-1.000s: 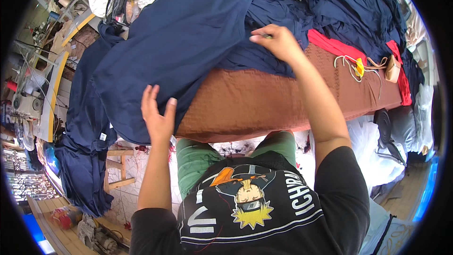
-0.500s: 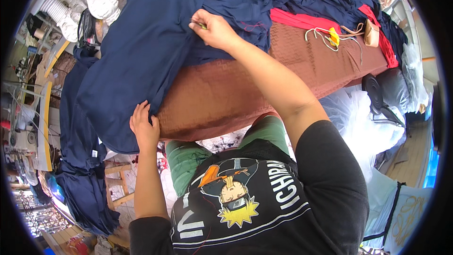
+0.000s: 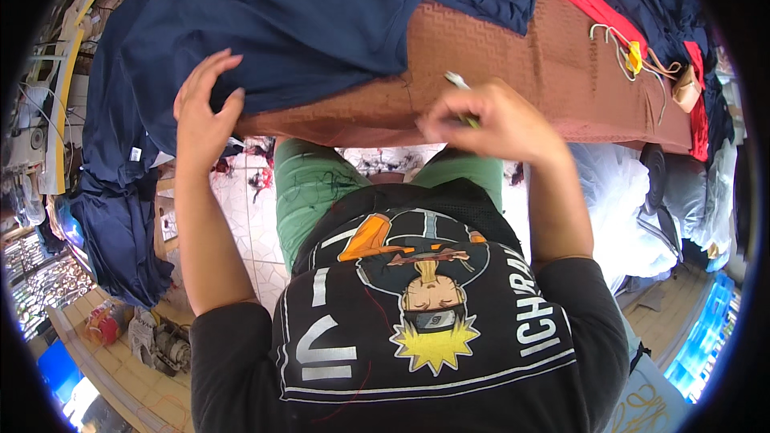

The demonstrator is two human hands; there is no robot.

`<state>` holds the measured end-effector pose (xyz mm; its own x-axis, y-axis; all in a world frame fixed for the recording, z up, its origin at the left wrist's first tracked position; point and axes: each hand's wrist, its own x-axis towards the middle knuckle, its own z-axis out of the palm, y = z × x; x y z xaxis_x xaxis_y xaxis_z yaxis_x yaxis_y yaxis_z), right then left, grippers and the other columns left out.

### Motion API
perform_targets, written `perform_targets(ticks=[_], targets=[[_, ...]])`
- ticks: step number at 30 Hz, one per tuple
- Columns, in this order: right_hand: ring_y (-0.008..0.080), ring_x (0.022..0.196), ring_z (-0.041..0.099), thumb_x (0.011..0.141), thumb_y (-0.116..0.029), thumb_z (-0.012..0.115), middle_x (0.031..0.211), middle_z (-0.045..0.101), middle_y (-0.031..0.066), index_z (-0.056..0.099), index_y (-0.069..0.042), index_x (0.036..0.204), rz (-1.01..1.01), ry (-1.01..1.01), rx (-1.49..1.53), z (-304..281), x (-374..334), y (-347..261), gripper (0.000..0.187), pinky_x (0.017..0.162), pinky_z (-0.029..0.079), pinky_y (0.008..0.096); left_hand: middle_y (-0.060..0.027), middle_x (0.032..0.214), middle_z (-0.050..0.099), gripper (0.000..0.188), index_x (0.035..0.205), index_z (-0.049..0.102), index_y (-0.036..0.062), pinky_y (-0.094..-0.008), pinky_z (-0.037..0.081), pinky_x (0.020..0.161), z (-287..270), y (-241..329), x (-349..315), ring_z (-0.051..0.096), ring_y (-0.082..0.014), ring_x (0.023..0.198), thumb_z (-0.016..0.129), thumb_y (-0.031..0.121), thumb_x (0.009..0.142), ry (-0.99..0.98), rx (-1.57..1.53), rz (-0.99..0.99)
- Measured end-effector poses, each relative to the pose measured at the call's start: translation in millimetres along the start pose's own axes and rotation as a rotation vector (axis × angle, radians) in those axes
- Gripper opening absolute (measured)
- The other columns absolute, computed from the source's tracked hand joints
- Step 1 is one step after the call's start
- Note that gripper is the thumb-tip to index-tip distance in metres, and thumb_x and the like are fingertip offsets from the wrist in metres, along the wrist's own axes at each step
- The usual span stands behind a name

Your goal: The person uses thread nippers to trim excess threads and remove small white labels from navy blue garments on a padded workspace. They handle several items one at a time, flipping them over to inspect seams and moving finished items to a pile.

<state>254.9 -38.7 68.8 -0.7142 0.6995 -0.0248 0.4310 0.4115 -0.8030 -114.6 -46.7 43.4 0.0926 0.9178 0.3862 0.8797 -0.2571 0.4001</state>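
Left hand (image 3: 202, 108) sits on the edge of a big dark blue cloth (image 3: 297, 20). Its fingers are bent and spread, and they press on the cloth where it hangs over the front of the table (image 3: 513, 64). The thumb points up beside the fingers. I cannot tell if the hand is pinching the cloth or only pushing it flat.

The blue cloth is wide and smooth, with soft folds. It covers the left part of the table and spills down off the left side, where more of the same blue cloth hangs in a heap (image 3: 120, 192) near the floor. A small white tag (image 3: 136, 153) shows on that hanging part.

The table top has a brown cover with a square pattern pressed into it. Below the table edge you can see green trousers (image 3: 309, 184) and white floor tiles (image 3: 257, 224).

Right hand (image 3: 489, 120) is at the front edge of the table, well apart from the left hand. It is curled almost shut around a thin, pale tool (image 3: 457, 82). The tip of the tool sticks up past the fingers and lies over the brown cover. I cannot tell what kind of tool it is.

Farther right, a red cloth (image 3: 593, 4) lies across the table. Near it is a small yellow thing with white strings (image 3: 634, 52). White bags (image 3: 618, 208) sit beside the table on the right.
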Motion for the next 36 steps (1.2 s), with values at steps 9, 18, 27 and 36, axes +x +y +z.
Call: perform_targets(ticks=[9, 18, 27, 36], targets=[[0.0338, 0.084, 0.066, 0.078, -0.032, 0.074, 0.09, 0.068, 0.0182, 0.07, -0.001, 0.095, 0.251, 0.438, -0.175, 10, 23, 36, 0.035, 0.074, 0.05, 0.0389, -0.0133, 0.118, 0.064, 0.043, 0.116, 0.062, 0.002, -0.031, 0.045, 0.097, 85, 100, 23, 0.06, -0.0249, 0.113, 0.046, -0.009, 0.078, -0.249, -0.587, 0.173], [0.0258, 0.066, 0.061, 0.081, -0.025, 0.072, 0.074, 0.064, 0.0142, 0.069, -0.002, 0.093, 0.296, 0.561, 0.026, 30, 50, 60, 0.025, 0.064, 0.048, 0.0362, -0.0102, 0.119, 0.062, 0.05, 0.122, 0.058, 0.0069, -0.0356, 0.046, 0.097, 125, 103, 34, 0.06, -0.0288, 0.107, 0.049, -0.007, 0.076, -0.133, -0.344, 0.334], [0.0094, 0.074, 0.056, 0.087, -0.022, 0.068, 0.079, 0.066, 0.0046, 0.067, -0.002, 0.096, 0.343, 0.371, 0.072, 5, 45, 39, 0.023, 0.071, 0.046, 0.0267, -0.0008, 0.098, 0.068, 0.014, 0.096, 0.07, 0.0107, -0.0351, 0.051, 0.077, 134, 108, 49, 0.063, -0.0222, 0.088, 0.066, 0.011, 0.082, 0.0, -0.201, 0.479], [0.0241, 0.084, 0.062, 0.088, -0.022, 0.065, 0.092, 0.066, 0.0123, 0.061, -0.003, 0.108, 0.14, 0.441, -0.172, -5, 29, 38, 0.028, 0.075, 0.048, 0.0352, -0.0073, 0.072, 0.066, 0.02, 0.091, 0.069, 0.0084, -0.0303, 0.045, 0.059, 116, 103, 70, 0.057, -0.018, 0.061, 0.059, 0.026, 0.093, -0.423, -0.386, 0.124]])
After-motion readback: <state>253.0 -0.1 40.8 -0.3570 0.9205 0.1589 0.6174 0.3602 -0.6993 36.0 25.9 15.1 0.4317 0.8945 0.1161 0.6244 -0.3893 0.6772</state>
